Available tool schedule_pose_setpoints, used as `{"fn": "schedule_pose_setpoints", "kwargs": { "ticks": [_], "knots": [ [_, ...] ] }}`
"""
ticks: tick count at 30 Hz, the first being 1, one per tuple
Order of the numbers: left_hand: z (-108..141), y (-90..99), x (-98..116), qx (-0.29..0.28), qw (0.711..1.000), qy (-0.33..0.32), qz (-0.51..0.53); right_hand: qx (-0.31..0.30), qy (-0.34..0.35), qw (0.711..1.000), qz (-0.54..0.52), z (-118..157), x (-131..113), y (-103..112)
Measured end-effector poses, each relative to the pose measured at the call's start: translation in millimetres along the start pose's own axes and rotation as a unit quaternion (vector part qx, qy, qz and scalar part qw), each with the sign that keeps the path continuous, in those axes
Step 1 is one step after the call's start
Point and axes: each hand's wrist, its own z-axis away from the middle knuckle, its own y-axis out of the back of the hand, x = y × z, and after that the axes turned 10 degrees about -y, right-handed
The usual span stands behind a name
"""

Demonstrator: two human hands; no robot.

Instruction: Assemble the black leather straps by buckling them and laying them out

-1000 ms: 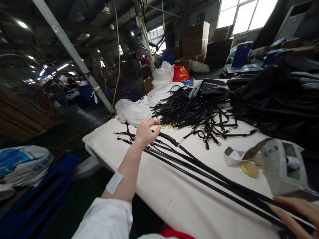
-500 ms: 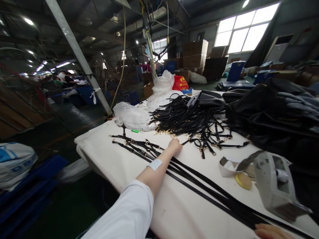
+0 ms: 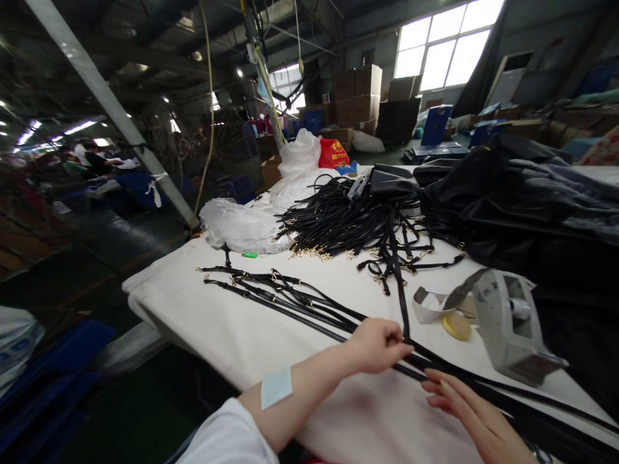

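Observation:
My left hand [image 3: 380, 345] is closed in a pinch on the end of a black strap [image 3: 399, 290], just above the table. That strap runs back up to the heap of thin black straps [image 3: 333, 219] with gold-coloured clasps. Close to its fingertips, my right hand [image 3: 467, 409] has its fingers stretched out, with nothing seen in them. Beneath both hands several long black straps [image 3: 290, 306] lie side by side, slanting across the white table [image 3: 232, 328]. Their clasp ends are at the left, and their other ends run out of view at lower right.
A grey tape dispenser [image 3: 507, 322] stands on the right, with a yellow roll [image 3: 456, 325] beside it. Black sheet material [image 3: 522, 200] is heaped behind. Clear plastic bags [image 3: 242, 225] and a red bag [image 3: 333, 153] lie at the back. A slanted metal post [image 3: 116, 116] rises at the left.
My left hand has come back from the heap's edge towards me, drawing a strap out with it. My right hand has moved up and left, nearer to the left. The view has shifted somewhat.

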Motion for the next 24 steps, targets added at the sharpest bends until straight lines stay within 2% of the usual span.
{"fn": "schedule_pose_setpoints", "kwargs": {
  "ticks": [3,5,6,8,10,11,12,15,16,18,20,22,24],
  "knots": [
    [25,-36.1,30,-0.019,0.992,-0.119,0.019,-0.019,0.030,0.998,-0.044,-1,-18,-13],
    [35,-42.0,41,-0.027,0.983,-0.181,0.004,0.005,0.044,0.999,-0.008,1,-24,-13],
    [37,-39.3,45,-0.013,0.979,-0.206,-0.001,0.017,0.046,0.999,0.016,3,-25,-11],
    [37,-26.5,51,0.062,0.968,-0.242,-0.008,0.025,0.049,0.996,0.066,10,-27,-8],
    [30,-12.1,56,0.139,0.952,-0.271,-0.031,0.001,0.049,0.993,0.110,22,-31,-8],
    [26,-7.1,59,0.144,0.945,-0.289,-0.049,-0.020,0.046,0.991,0.127,29,-35,-9],
    [22,-4.2,62,0.114,0.941,-0.312,-0.071,-0.039,0.042,0.989,0.140,37,-41,-10],
    [13,-4.0,63,-0.070,0.925,-0.346,-0.138,-0.064,0.048,0.982,0.170,54,-55,-5],
    [13,-3.4,60,-0.116,0.923,-0.335,-0.152,-0.047,0.052,0.980,0.184,57,-55,2],
    [15,4.8,46,-0.134,0.936,-0.288,-0.151,0.014,0.045,0.977,0.207,61,-45,29],
    [21,25.7,22,-0.106,0.960,-0.215,-0.142,0.083,0.013,0.973,0.215,66,-22,69],
    [32,57.5,-8,-0.060,0.982,-0.127,-0.122,0.160,-0.022,0.963,0.217,74,4,119],
    [47,93.5,-35,-0.020,0.993,-0.038,-0.109,0.253,-0.044,0.941,0.221,85,25,171]
  ]
}}
